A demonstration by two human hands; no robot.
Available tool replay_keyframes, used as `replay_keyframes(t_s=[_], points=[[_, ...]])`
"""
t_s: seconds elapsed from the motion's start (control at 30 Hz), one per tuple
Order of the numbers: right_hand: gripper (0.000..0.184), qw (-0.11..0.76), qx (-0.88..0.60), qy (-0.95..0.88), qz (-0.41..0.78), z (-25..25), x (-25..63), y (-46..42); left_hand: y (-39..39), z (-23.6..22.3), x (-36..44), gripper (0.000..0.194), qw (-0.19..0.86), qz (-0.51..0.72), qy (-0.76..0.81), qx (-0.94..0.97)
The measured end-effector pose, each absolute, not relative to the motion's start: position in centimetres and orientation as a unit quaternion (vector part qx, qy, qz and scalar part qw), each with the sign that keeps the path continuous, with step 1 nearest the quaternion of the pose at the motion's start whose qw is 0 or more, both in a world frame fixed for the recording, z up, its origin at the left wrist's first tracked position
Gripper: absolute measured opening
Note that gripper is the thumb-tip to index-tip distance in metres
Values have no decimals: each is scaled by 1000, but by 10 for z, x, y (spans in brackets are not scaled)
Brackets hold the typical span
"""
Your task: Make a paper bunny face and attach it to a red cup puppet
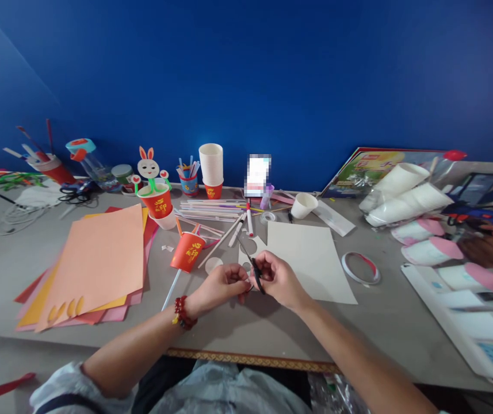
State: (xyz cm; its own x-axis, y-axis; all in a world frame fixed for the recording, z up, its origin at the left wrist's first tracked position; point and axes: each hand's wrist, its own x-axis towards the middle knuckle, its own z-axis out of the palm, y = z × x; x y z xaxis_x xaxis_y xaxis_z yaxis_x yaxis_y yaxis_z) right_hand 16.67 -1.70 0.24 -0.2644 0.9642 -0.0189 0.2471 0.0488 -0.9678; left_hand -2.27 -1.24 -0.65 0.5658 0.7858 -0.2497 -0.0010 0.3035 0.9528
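Note:
My right hand [278, 279] grips a pair of scissors [257, 277] by the black handles, the blades pointing up and away to the left. Close against it, my left hand [224, 282] has its fingertips pinched together; whatever is between them is too small or hidden to name. Just beyond the hands lies a white paper piece [260, 244] with round holes cut in it, partly covered by the scissors. A white paper disc [214, 265] rests beside my left hand. To the right is a large white sheet [306, 259], partly under my right hand.
An orange paper cup [188, 252] with straws stands left of centre. Stacked coloured paper [103, 259] covers the left side. Behind are a rabbit-topped cup [155, 198], stacked white cups [210, 164] and loose straws [214, 210]. A tape roll [360, 268] lies right.

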Motion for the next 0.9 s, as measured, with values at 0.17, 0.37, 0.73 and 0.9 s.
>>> replay_keyframes(t_s=[0.17,0.37,0.73,0.9], points=[[33,379,-481,-537,580,8,167,-14,-11,-4,-23,34,723,291,368,506],[42,259,-459,-511,679,15,190,-22,-8,9,-27,28,707,364,356,491],[54,202,-386,-518,736,5,196,-25,-8,10,-29,25,745,398,324,426],[55,197,-402,-519,728,5,195,-25,-8,8,-31,22,758,394,316,413]])
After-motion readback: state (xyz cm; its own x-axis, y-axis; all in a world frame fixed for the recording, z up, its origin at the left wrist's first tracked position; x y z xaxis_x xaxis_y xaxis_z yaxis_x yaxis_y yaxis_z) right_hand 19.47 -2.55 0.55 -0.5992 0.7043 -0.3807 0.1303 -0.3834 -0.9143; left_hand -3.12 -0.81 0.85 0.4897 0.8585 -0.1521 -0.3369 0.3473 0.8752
